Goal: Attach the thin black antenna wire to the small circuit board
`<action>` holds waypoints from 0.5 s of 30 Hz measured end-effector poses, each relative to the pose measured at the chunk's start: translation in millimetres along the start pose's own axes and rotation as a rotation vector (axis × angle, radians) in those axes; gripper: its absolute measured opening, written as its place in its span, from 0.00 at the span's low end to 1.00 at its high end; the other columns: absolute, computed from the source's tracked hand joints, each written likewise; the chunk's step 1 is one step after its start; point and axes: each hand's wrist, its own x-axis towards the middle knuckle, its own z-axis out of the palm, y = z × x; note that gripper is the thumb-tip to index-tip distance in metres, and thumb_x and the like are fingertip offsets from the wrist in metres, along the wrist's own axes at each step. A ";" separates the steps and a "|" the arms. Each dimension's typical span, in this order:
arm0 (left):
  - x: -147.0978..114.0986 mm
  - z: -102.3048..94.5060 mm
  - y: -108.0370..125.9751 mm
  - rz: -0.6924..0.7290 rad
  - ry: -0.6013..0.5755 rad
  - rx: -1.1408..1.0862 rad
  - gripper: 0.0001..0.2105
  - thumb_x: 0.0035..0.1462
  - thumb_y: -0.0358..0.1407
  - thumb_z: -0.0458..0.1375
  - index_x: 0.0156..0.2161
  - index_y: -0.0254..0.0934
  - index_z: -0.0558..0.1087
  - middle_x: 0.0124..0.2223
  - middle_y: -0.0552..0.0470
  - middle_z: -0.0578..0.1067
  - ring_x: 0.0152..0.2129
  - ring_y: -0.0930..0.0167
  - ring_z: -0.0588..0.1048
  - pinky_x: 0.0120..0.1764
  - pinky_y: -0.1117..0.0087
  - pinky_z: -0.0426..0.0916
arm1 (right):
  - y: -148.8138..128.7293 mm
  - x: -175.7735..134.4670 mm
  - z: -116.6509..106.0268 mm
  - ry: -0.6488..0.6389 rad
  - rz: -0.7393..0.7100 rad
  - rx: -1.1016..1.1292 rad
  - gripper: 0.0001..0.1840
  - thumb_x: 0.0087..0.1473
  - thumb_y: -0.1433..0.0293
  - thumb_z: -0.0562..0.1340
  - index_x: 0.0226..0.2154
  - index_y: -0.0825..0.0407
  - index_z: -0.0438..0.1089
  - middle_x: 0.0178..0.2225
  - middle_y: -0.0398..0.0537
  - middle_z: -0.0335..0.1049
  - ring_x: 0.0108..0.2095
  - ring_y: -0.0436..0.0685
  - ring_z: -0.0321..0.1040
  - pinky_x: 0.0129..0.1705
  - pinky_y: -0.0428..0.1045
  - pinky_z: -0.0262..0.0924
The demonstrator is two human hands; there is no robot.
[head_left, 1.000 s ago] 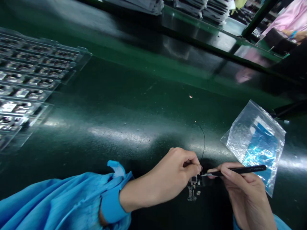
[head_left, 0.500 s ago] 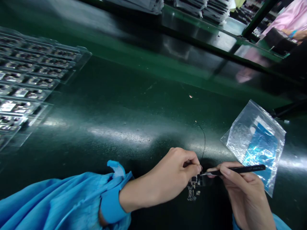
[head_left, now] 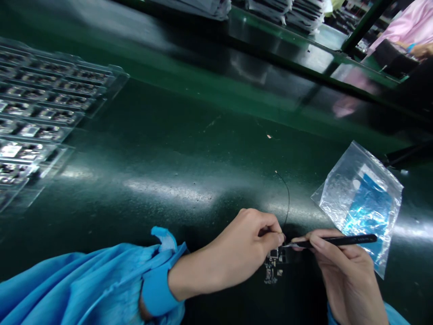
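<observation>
My left hand (head_left: 241,246) is closed in a pinch at the near end of a thin black cable (head_left: 288,198). The rest of the cable curves away across the table to a small bright connector tip. Under the left fingertips lies a small circuit board (head_left: 271,268), dark with metallic parts; the fingers hide its upper edge. My right hand (head_left: 343,266) grips a pair of black tweezers (head_left: 352,239). The tweezers' pale tips meet the board's top edge beside the left fingertips. Whether the tips pinch anything there is too small to tell.
Clear plastic trays (head_left: 50,99) of circuit boards lie at the left. A clear bag (head_left: 338,194) with blue sheets inside lies right of the cable, close behind the right hand. A raised shelf edge (head_left: 270,76) runs along the back. Another person in pink (head_left: 402,27) is beyond it.
The tweezers' back end has shifted slightly to the right and down. My left hand, the cable and the board look the same.
</observation>
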 end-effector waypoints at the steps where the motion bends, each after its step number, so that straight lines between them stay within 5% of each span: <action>1: 0.1 -0.1 0.0 -0.002 0.000 0.000 0.11 0.55 0.34 0.50 0.29 0.32 0.72 0.33 0.49 0.76 0.30 0.69 0.73 0.32 0.71 0.65 | 0.1 -0.6 -0.2 0.000 -0.001 0.001 0.05 0.44 0.69 0.69 0.25 0.55 0.77 0.27 0.51 0.75 0.31 0.58 0.73 0.34 0.44 0.68; 15: -0.6 -0.4 3.3 -0.002 0.007 0.008 0.11 0.56 0.33 0.49 0.29 0.32 0.72 0.32 0.49 0.75 0.31 0.69 0.72 0.32 0.71 0.64 | 2.6 -1.6 1.4 0.016 -0.058 -0.030 0.04 0.45 0.69 0.69 0.26 0.54 0.78 0.29 0.51 0.76 0.33 0.60 0.73 0.38 0.46 0.68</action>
